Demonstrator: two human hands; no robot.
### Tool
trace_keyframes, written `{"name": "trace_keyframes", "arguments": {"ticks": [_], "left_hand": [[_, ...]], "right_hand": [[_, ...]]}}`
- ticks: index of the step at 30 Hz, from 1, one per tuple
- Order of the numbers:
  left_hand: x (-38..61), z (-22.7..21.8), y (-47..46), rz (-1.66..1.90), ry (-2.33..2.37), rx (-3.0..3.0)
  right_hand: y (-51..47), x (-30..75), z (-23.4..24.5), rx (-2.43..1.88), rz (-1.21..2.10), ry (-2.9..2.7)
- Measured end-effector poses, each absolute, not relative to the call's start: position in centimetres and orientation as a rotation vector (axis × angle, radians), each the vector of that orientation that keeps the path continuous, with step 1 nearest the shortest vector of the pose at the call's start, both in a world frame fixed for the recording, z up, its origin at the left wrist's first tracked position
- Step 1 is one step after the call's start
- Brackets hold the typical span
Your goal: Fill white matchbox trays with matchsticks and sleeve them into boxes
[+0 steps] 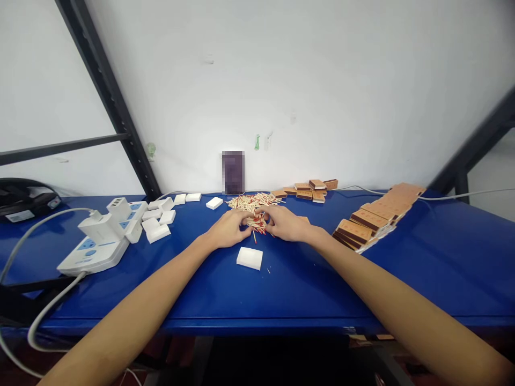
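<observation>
My left hand (pixel 227 229) and my right hand (pixel 286 224) meet at the middle of the blue table (pixel 442 257), fingers pinched together on a small bundle of red-tipped matches (pixel 257 222). Just behind the hands lies a loose pile of matches (pixel 251 202). A white inner matchbox tray (pixel 249 258) sits on the table right in front of my hands. One or two stray matches (pixel 255 237) lie beside it.
Several white trays (pixel 159 219) lie at the left near a white power strip (pixel 100 238) with plugs and cables. Brown matchbox sleeves stand in a row at the right (pixel 372 220) and in a small heap at the back (pixel 309 190). A dark blurred object (pixel 233 172) leans on the wall.
</observation>
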State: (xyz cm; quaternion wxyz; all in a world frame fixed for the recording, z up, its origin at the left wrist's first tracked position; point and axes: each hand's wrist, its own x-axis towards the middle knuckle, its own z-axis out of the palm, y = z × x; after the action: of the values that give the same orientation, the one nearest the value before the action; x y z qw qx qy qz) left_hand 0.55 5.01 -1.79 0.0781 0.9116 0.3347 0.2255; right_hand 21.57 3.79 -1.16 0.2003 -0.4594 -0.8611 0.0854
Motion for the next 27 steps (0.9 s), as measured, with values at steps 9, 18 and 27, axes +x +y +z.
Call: {"name": "trace_keyframes", "arguments": {"ticks": [9, 18, 27], "left_hand": [[0.5, -1.9, 5.3, 0.725, 0.988, 2.836], [0.1, -1.6, 5.1, 0.684, 0.959, 2.863], [-0.6, -1.4, 5.1, 0.704, 0.913, 2.834]], "right_hand": [[3.5, 20.9, -0.9, -1.273, 0.393, -2.354], [3.5, 20.8, -1.3, -1.171, 0.373, -2.358], [3.2, 19.9, -1.6, -1.104, 0.352, -2.363]]}}
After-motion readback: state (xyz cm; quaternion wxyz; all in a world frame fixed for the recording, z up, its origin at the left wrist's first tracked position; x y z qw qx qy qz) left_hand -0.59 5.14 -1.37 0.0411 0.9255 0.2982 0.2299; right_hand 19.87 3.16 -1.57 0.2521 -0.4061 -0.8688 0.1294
